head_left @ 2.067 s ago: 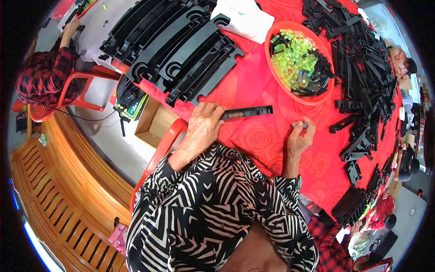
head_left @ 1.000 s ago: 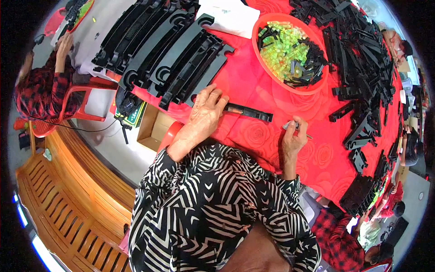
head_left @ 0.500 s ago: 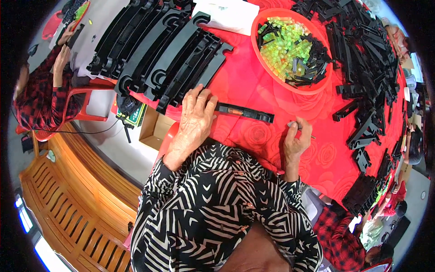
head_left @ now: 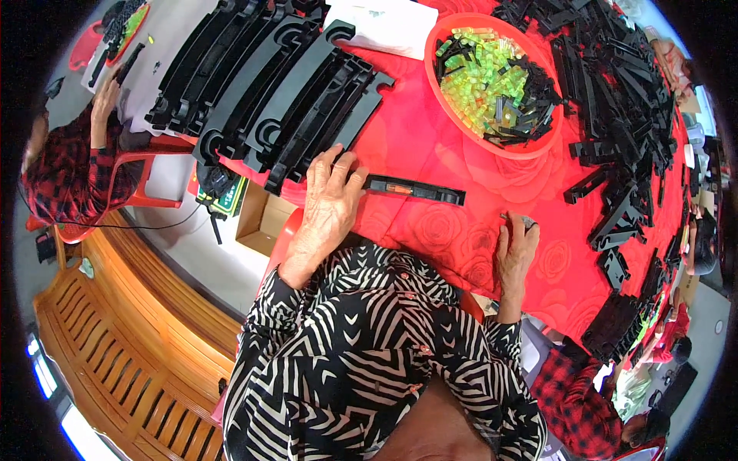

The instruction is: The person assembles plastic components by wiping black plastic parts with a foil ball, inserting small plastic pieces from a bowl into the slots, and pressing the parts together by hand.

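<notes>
Left hand [head_left: 329, 201] lies flat, fingers spread, on one end of the black plastic strip [head_left: 415, 189] on the red bench [head_left: 430, 146]; right hand [head_left: 516, 250] curls round something small, too tiny to make out.

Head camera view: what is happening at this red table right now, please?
A person in a black-and-white patterned shirt sits at a table with a red rose-print cloth. The left hand rests on one end of a long black plastic strip lying flat on the cloth. The right hand pinches a small grey part beside it. Behind are an orange bowl of green and black pieces, stacked curved black parts, and a black parts pile.
</notes>
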Demonstrator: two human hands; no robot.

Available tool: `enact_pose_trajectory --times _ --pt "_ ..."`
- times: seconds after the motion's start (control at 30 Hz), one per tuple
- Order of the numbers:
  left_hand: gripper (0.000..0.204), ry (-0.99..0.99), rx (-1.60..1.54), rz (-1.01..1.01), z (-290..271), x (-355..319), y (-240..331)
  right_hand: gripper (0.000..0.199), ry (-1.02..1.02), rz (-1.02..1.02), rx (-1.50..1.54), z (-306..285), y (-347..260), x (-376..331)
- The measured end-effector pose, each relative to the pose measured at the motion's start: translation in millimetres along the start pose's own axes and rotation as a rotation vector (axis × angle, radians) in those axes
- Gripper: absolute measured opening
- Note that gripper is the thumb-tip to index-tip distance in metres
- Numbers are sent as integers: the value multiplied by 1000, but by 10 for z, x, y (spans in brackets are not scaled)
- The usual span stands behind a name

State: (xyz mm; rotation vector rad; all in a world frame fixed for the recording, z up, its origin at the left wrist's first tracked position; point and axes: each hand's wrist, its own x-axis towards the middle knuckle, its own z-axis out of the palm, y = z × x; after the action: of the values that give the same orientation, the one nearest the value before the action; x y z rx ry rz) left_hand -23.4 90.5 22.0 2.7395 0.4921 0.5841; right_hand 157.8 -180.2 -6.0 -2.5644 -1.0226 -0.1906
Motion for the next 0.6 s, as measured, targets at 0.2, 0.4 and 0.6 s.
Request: enact_pose_trajectory --times 0.2,0.4,0.6 --pt "35 1 -9 14 -46 11 29 19 7 -93 -36 19 187 85" --pt "29 9 41 3 -33 -57 49 11 98 -132 32 51 130 93" --pt "26 31 56 5 -93 -118 40 11 48 278 1253 -85 -447 338"
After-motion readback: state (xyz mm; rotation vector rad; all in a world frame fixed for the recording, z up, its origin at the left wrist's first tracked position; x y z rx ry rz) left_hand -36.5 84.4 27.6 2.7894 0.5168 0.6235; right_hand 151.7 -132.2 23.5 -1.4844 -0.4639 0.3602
